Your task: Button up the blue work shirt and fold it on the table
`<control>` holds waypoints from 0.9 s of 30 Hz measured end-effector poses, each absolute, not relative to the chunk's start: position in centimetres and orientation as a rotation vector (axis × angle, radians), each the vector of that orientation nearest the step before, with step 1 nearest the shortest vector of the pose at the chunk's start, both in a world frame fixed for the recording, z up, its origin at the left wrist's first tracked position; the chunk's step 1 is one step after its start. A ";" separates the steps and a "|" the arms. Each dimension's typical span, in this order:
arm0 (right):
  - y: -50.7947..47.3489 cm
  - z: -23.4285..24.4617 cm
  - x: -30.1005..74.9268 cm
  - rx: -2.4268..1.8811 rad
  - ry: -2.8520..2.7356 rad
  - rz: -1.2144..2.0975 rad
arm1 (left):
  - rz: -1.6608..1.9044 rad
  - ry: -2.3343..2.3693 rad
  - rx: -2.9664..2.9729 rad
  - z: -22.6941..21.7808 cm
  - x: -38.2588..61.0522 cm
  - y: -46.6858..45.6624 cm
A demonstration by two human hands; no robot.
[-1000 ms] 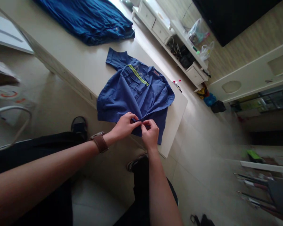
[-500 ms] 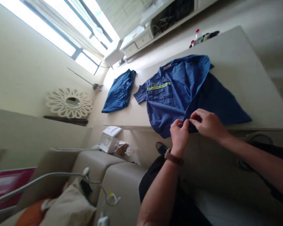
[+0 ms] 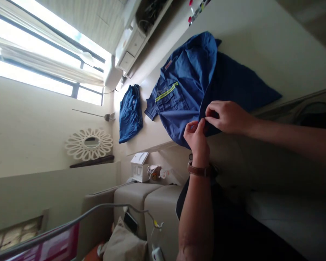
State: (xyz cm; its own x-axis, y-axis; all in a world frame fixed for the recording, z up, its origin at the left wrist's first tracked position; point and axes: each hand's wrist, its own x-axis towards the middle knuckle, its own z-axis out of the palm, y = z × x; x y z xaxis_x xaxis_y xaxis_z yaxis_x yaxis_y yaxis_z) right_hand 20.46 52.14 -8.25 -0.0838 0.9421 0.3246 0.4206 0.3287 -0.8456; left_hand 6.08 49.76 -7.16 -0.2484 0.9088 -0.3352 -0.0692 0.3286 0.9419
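A blue short-sleeved shirt (image 3: 190, 76) with a yellow stripe over its pocket lies spread on the pale table (image 3: 271, 40), its near part hanging past the edge. My left hand (image 3: 197, 139), with a brown watch strap at the wrist, pinches the shirt's front edge near the table's side. Right beside it, my right hand (image 3: 226, 117) pinches the same edge, thumb and forefinger together. The fingertips of both hands nearly meet, and what lies between them is too small to make out. Folded blue trousers or shorts (image 3: 130, 114) rest at the table's far left end.
A beige sofa (image 3: 163, 206) stands at the lower left, bearing a cushion (image 3: 125, 241), a phone (image 3: 131, 221) and a white power strip (image 3: 157, 253). Near the sofa is a white box (image 3: 139, 172). Red-capped bottles (image 3: 190, 19) show beyond the table's far edge.
The view has tilted and shifted, so the table and shirt appear rotated and further left. Both hands keep their pinch on the shirt's edge, with only slight finger movement.
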 end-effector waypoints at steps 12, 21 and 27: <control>51.4 -5.8 20.3 -1.384 -1.659 0.767 | 1.054 1.318 0.711 -6.4 7.1 49.2; 52.3 -5.8 19.8 -1.454 -1.190 1.240 | 1.103 1.372 1.011 -6.4 6.6 49.7; 52.9 -5.5 20.6 -1.551 -0.870 1.639 | 0.925 1.605 1.370 -6.1 6.1 49.5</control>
